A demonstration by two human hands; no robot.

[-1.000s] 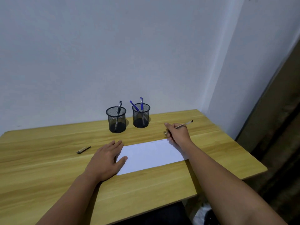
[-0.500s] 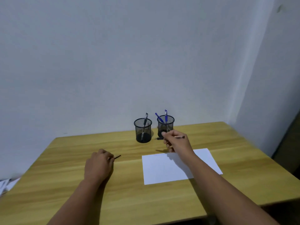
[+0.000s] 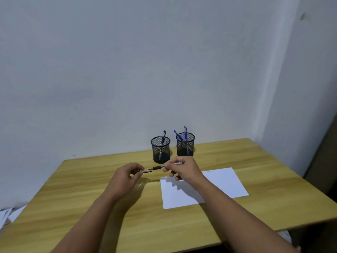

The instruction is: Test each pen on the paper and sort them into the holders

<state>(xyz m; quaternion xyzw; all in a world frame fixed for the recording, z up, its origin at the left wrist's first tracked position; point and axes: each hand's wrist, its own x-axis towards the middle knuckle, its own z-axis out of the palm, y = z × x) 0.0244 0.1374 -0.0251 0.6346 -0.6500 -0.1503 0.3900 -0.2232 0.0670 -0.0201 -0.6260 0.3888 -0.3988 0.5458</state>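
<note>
My right hand (image 3: 184,168) pinches a clear pen with a black grip (image 3: 159,167), held level above the table with its tip pointing left. My left hand (image 3: 125,178) pinches the pen cap (image 3: 146,171), whose open end meets the pen's tip. A white sheet of paper (image 3: 215,187) lies flat to the right of both hands, with faint marks near its far edge. Two black mesh holders stand at the back: the left holder (image 3: 160,149) has one black pen, the right holder (image 3: 185,144) has two blue pens.
The wooden table (image 3: 82,198) stands against a white wall, with a corner of the room at the right. Loose papers (image 3: 7,215) lie beyond the table's left edge. The table's right and front edges drop off to a dark floor.
My left hand left the paper, picked the cap up from the table's left side and brought it to the pen. My right hand swung the pen leftward to meet it. The camera turned left.
</note>
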